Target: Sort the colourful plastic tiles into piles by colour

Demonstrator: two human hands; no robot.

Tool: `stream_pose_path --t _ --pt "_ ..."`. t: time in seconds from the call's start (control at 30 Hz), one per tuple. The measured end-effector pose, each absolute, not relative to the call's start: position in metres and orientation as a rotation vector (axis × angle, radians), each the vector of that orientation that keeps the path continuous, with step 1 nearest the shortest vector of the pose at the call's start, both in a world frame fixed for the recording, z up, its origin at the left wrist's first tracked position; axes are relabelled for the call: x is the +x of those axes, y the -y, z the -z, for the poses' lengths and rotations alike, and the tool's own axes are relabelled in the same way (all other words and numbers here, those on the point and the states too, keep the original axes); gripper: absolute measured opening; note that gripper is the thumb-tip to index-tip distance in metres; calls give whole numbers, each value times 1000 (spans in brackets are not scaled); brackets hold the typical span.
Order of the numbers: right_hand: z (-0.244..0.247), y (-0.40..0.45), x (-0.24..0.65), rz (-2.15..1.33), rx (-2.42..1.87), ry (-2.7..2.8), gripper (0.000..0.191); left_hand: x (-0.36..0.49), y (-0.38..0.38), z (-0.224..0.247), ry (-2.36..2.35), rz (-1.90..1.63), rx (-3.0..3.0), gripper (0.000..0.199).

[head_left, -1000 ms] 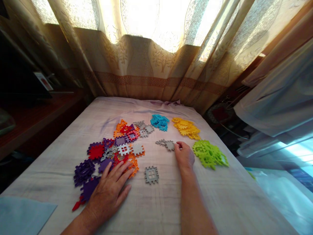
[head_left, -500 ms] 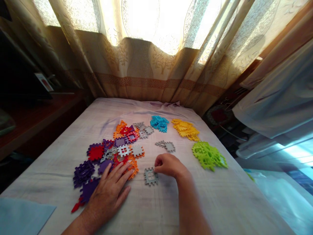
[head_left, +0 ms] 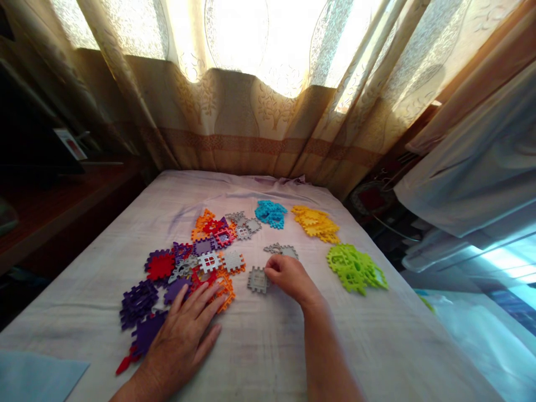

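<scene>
My right hand (head_left: 287, 274) pinches the right edge of a grey square interlocking tile (head_left: 257, 280) over the sheet. Just beyond that hand, a few other grey tiles (head_left: 288, 251) lie partly hidden behind it. My left hand (head_left: 190, 321) lies flat with fingers stretched over the near side of a mixed pile. Under and around its fingertips are purple tiles (head_left: 146, 333), an orange tile (head_left: 226, 293) and red pieces. A white window tile (head_left: 209, 261) and a light grey tile (head_left: 232, 261) lie just past the fingers.
Sorted heaps lie farther off: blue tiles (head_left: 271, 214), yellow tiles (head_left: 315, 223) and lime green tiles (head_left: 355, 268). A light blue sheet (head_left: 39, 375) sits at the near left corner. Curtains (head_left: 238, 111) hang behind the bed; a dark wooden table (head_left: 104, 184) stands at left.
My right hand has moved the grey tile away from me, toward the other grey tiles, and its angle has changed. My left hand stays resting on the pile.
</scene>
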State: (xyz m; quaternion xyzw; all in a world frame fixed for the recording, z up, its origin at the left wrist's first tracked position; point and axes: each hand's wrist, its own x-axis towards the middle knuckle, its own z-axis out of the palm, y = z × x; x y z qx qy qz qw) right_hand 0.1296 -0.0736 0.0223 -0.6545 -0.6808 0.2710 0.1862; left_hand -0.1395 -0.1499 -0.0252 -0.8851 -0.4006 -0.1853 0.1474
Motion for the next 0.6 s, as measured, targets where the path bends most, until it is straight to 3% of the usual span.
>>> stream_pose_path --t 0.1,0.23,0.37,0.6 --pt "-12 65 138 -670 -1709 1615 14 -140 150 26 1136 532 -2540 53" --pt "4 57 151 -259 -1577 1333 20 -141 149 27 1119 558 -2528 53" --pt "23 54 159 12 -1548 1395 23 -141 149 26 1128 571 -2522 52" --pt "38 55 159 97 -1648 1515 22 -141 151 27 1179 585 -2561 54"
